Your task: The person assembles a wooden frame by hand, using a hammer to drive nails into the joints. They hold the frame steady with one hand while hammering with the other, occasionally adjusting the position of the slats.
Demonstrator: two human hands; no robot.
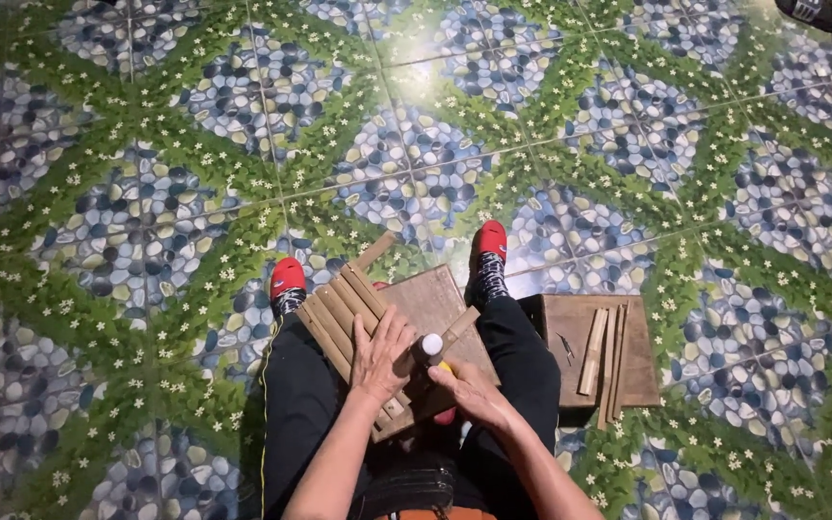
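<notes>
Floor: glossy tiles (146,221) printed with blue-grey pebbles, green leaves and small white flowers, filling the frame.
Person: seen from above, seated, black trousers, red shoes (287,279) pointing toward upper centre.
Board: brown square wooden board (435,299) resting across the lap, centre of the frame.
Sticks: row of flat brown wooden slats (339,313) lying side by side on the board, slanting toward upper right.
Left hand: left hand (382,354) spread flat, palm down, pressing on the slats.
Right hand: right hand (469,390) closed around a small bottle with a white cap (432,345), its tip near the slats.
Second board: another brown wooden board (642,371) on the floor, right of centre, carrying a few loose pale slats (594,351).
</notes>
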